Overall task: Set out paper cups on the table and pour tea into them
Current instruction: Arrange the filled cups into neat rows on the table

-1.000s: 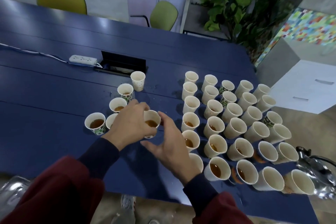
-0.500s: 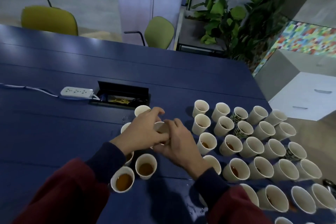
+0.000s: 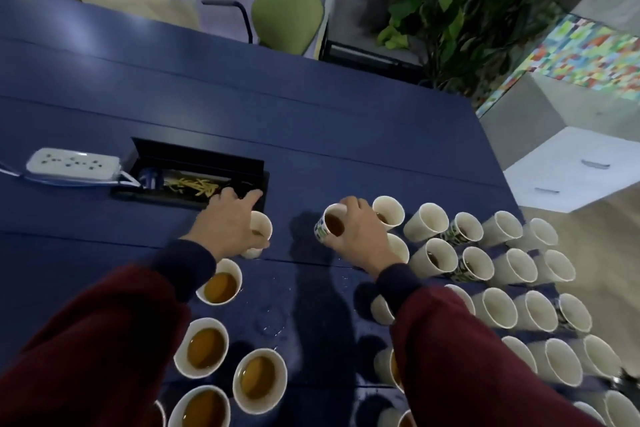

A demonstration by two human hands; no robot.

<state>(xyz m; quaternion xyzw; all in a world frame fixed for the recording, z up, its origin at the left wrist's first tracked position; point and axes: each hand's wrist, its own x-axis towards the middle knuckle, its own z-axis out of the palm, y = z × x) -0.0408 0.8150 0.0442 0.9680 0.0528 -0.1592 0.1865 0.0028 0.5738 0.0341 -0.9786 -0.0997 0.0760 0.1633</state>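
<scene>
Our left hand (image 3: 230, 225) curls round a plain paper cup (image 3: 261, 225) standing upright on the blue tabletop (image 3: 311, 135), just near of the cable box (image 3: 194, 166). Our right hand (image 3: 360, 236) grips a patterned cup (image 3: 329, 227) of tea, mouth up, just left of the cup rows (image 3: 507, 265); we cannot tell whether it is lifted.

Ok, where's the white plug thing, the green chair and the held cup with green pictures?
power strip (image 3: 72, 163): head view, its top.
green chair (image 3: 287, 10): head view, its backrest.
held patterned cup (image 3: 321, 232): head view, its printed side.
</scene>
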